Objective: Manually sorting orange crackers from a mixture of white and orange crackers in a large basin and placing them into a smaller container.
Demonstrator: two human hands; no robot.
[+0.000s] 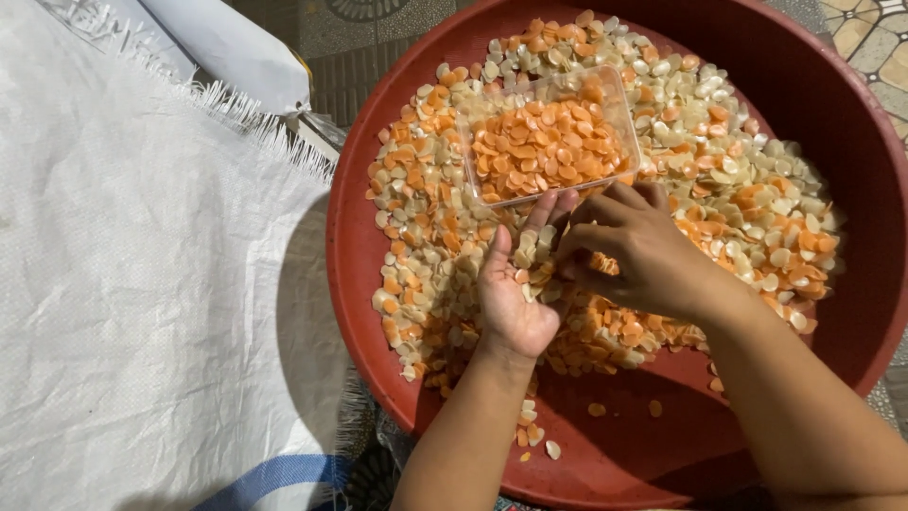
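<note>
Two bare arms come into view from the lower edge, each seen from about the elbow down to the fingers. Neither forearm carries a sleeve, cuff, watch, bracelet or band; no ring shows on any finger that can be seen. The left hand [515, 301] is slim, with a narrow wrist and slender fingers, and its nails are short and unpainted where they show. The right hand [632, 248] looks broader across the knuckles, and its forearm is thicker and rounder toward the elbow. No gloves, tape or markings appear on either hand. Nothing else of the person is in view
</note>
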